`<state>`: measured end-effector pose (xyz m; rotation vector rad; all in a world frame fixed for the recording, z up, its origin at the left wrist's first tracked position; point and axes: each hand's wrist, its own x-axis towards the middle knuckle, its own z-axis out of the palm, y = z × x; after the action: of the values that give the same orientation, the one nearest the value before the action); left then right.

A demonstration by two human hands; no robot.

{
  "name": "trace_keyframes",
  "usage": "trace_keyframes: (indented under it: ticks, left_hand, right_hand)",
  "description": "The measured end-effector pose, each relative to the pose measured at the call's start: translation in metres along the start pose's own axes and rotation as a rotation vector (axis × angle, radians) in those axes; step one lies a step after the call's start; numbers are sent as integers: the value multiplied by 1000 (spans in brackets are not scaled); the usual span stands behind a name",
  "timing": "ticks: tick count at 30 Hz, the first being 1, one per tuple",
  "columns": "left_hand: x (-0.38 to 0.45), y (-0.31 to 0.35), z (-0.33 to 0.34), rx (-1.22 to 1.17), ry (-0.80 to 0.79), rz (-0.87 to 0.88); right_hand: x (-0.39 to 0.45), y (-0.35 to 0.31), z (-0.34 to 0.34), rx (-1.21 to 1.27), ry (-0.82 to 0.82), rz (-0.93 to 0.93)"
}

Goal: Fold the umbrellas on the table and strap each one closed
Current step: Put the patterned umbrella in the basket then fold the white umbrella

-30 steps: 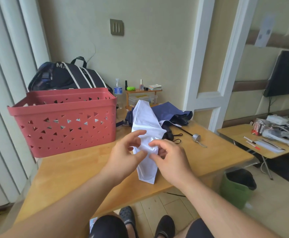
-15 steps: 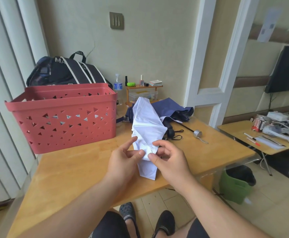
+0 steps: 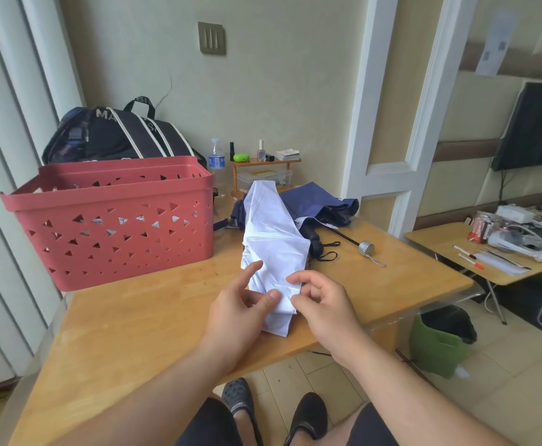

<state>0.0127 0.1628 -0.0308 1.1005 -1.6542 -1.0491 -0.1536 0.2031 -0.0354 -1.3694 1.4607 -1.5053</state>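
Left hand (image 3: 237, 312): thumb pressed against a fold of the white umbrella (image 3: 274, 252), forefinger raised and straight, other fingers loosely curled; pinching the cloth at its near end. Right hand (image 3: 322, 305): thumb and forefinger nipping the same fold from the other side, remaining fingers curled above it. White umbrella: collapsed, canopy gathered into a long flattish bundle, lying on the table (image 3: 154, 317) with its near end at the table's front edge and its far end pointing to the wall; pleats loose and uneven, no strap seen round it. Navy umbrella (image 3: 319, 204): behind the white umbrella, canopy slumped in a heap, not folded; its dark handle (image 3: 315, 241) with a wrist loop lies just right of the white umbrella, and a thin shaft ending in a silver cap (image 3: 366, 248) lies further right. Red basket (image 3: 115, 220): left of the white umbrella, on the table; contents not legible. Black bag (image 3: 118, 133): behind the basket. Status, by judgement: first umbrella part-way through pleating, strapping outstanding; second umbrella untouched; well under half done.
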Motion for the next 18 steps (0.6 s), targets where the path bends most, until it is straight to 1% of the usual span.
trace_keyframes:
  ticks: [3, 6, 9, 13, 16, 18]
  left_hand:
    - [2, -1, -4, 112, 20, -37]
    - [4, -2, -11, 299, -10, -41]
    - [4, -1, -16, 404, -31, -31]
    - [3, -2, -16, 515, -70, -11]
    - [7, -3, -17, 579, -93, -5]
    - [9, -3, -17, 593, -119, -19]
  right_hand:
    - [2, 1, -2, -89, -46, 37]
    - [3, 3, -5, -243, -144, 44]
    - [2, 5, -7, -353, -203, 48]
    - [0, 5, -7, -502, -176, 18]
    - [-1, 5, -8, -614, -137, -66]
    - [5, 5, -9, -659, -70, -143]
